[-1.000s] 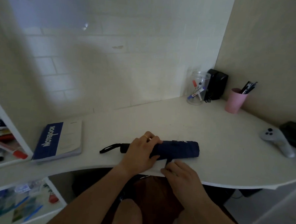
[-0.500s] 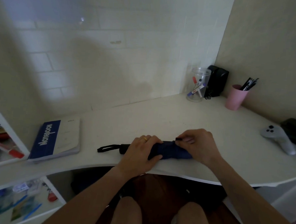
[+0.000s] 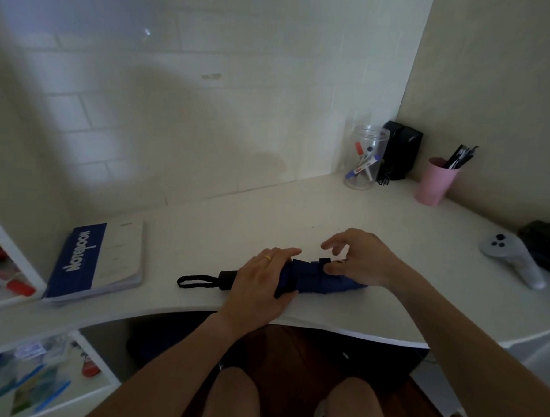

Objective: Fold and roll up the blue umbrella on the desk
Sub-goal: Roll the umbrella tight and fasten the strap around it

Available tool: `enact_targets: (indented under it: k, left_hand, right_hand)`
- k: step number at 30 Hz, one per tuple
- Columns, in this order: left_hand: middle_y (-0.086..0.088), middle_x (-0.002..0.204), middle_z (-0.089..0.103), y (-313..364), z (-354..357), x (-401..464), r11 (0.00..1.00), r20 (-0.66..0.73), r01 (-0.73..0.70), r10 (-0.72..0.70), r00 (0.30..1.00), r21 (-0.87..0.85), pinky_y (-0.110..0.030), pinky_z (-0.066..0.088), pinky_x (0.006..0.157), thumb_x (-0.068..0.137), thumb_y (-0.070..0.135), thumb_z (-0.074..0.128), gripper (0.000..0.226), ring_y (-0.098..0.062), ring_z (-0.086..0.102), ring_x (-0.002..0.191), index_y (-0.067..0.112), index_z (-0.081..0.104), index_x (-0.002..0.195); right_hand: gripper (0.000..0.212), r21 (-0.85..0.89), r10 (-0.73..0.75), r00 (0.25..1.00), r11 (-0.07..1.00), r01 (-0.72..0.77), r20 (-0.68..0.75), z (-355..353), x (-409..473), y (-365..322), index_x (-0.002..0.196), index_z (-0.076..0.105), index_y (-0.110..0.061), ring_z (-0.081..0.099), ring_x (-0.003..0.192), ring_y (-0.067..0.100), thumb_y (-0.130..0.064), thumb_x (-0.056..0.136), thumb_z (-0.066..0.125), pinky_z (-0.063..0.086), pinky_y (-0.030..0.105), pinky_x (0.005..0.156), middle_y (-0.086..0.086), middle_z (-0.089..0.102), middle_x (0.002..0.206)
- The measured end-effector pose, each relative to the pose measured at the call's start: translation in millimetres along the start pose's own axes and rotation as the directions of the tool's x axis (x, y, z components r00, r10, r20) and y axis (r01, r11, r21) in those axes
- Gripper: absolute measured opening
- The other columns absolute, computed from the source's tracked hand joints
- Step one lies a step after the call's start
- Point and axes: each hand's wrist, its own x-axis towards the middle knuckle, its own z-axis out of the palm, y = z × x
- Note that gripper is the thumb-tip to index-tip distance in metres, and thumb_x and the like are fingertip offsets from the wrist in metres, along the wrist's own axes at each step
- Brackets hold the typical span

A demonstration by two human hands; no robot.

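Blue umbrella [image 3: 308, 278], rolled, on desk [image 3: 330, 217]: left hand [image 3: 260, 281] still grips it; right hand [image 3: 357, 260], newly shifted on top, apparently pinches closure strap [image 3: 324, 261]; fastening imminent.

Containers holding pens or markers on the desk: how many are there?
2. The clear jar with markers stands in the far corner; the pink cup with dark pens stands right of it, by the wall. None seems hidden.

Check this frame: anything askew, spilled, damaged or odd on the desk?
Nothing stands out. The blue umbrella lies rolled on the desk, the left hand gripping it, the right hand at its strap. The notebook lies flat; the pink cup stands upright.
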Motion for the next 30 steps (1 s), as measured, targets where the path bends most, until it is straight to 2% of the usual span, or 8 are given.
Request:
enact_targets:
  k: [3, 6, 12, 16, 19, 21, 26, 30]
  left_hand:
    - [-0.001, 0.118, 0.060, 2.3, 0.5, -1.2, 0.999, 0.021, -0.054, 0.054, 0.998, -0.003, -0.034, 0.053, 0.091, 0.076, 0.011, 0.074, 0.071, -0.017, 0.057, 0.108, 0.018, 0.048, 0.142]
    - [-0.003, 0.124, 0.056, 3.8, -0.5, -1.3, 0.991, 0.060, -0.095, 0.089, 0.994, 0.098, -0.032, 0.051, 0.092, 0.075, 0.013, 0.070, 0.074, -0.020, 0.056, 0.108, 0.019, 0.046, 0.145]
    - [-0.002, 0.124, 0.055, 25.8, -14.1, 40.1, 0.917, 0.397, -0.030, -0.143, 0.907, 0.397, -0.037, 0.050, 0.085, 0.073, 0.079, 0.060, 0.087, -0.023, 0.065, 0.098, 0.023, 0.051, 0.138]
    - [-0.005, 0.106, 0.064, 31.9, -6.5, 56.6, 0.914, 0.437, 0.034, -0.226, 0.871, 0.404, -0.033, 0.043, 0.076, 0.084, 0.071, 0.061, 0.061, -0.024, 0.065, 0.095, 0.015, 0.060, 0.110]
    - [-0.005, 0.106, 0.060, 30.3, -6.6, 55.7, 0.932, 0.336, 0.330, -0.363, 0.869, 0.153, -0.033, 0.044, 0.074, 0.089, 0.059, 0.064, 0.051, -0.024, 0.062, 0.095, 0.013, 0.057, 0.108]
    - [-0.008, 0.097, 0.067, 41.1, -18.7, 63.6, 0.823, 0.220, 0.522, -0.479, 0.850, -0.224, -0.036, 0.052, 0.072, 0.088, 0.053, 0.071, 0.045, -0.025, 0.067, 0.086, 0.011, 0.059, 0.100]
    - [-0.013, 0.099, 0.078, 92.8, -52.0, 83.9, 0.086, 0.311, 0.448, -0.605, 0.733, -0.890, -0.039, 0.062, 0.081, 0.093, 0.025, 0.073, 0.022, -0.024, 0.077, 0.088, 0.007, 0.068, 0.104]
    - [-0.014, 0.108, 0.078, 106.9, -75.7, 83.1, 0.036, 0.296, 0.374, -0.541, 0.787, -0.927, -0.046, 0.054, 0.101, 0.081, 0.022, 0.081, 0.037, -0.028, 0.073, 0.108, 0.006, 0.069, 0.112]
  right_hand:
    - [0.041, 0.148, -0.014, 0.942, 0.988, -0.037, 0.335, -6.8, 6.3, 1.4, 0.127, 0.067, -0.023, 0.061, 0.112, 0.014, -0.019, 0.085, 0.070, 0.045, 0.027, 0.097, -0.011, 0.067, 0.121]
    - [0.033, 0.255, -0.074, 0.931, 0.967, -0.021, 0.358, -7.6, 5.2, 5.3, 0.114, 0.076, -0.021, 0.067, 0.102, 0.009, -0.013, 0.082, 0.072, 0.049, 0.024, 0.091, -0.008, 0.076, 0.108]
    - [0.035, 0.192, -0.166, 0.973, 0.972, 0.135, 0.159, 1.0, -0.1, 9.1, 0.098, 0.081, -0.024, 0.069, 0.084, -0.005, -0.014, 0.066, 0.087, 0.049, 0.009, 0.078, -0.015, 0.077, 0.090]
    - [0.037, 0.109, -0.205, 0.977, 0.972, 0.209, -0.052, 12.3, -14.6, 5.3, 0.097, 0.081, -0.028, 0.071, 0.088, 0.001, -0.013, 0.064, 0.086, 0.054, 0.022, 0.088, -0.012, 0.078, 0.093]
    - [0.038, -0.070, -0.249, 0.816, 0.966, 0.250, -0.522, 30.1, -38.3, -2.8, 0.113, 0.072, -0.025, 0.061, 0.112, 0.014, -0.017, 0.077, 0.081, 0.048, 0.032, 0.101, -0.007, 0.069, 0.118]
    - [0.039, 0.065, -0.084, 0.666, 0.979, 0.195, -0.742, 39.2, -61.0, -24.4, 0.124, 0.063, -0.024, 0.053, 0.119, 0.009, -0.019, 0.087, 0.074, 0.045, 0.025, 0.099, -0.009, 0.058, 0.128]
    - [0.067, 0.260, 0.045, 0.733, 0.948, 0.183, -0.679, 76.9, -77.7, -88.6, 0.148, 0.030, -0.036, 0.065, 0.096, 0.000, -0.041, 0.090, 0.063, 0.054, 0.015, 0.069, -0.016, 0.045, 0.133]
    - [0.067, 0.383, 0.079, 0.784, 0.900, 0.210, -0.615, 53.9, -80.0, -96.2, 0.138, 0.038, -0.047, 0.069, 0.080, 0.000, -0.029, 0.084, 0.074, 0.044, 0.004, 0.055, -0.013, 0.063, 0.119]
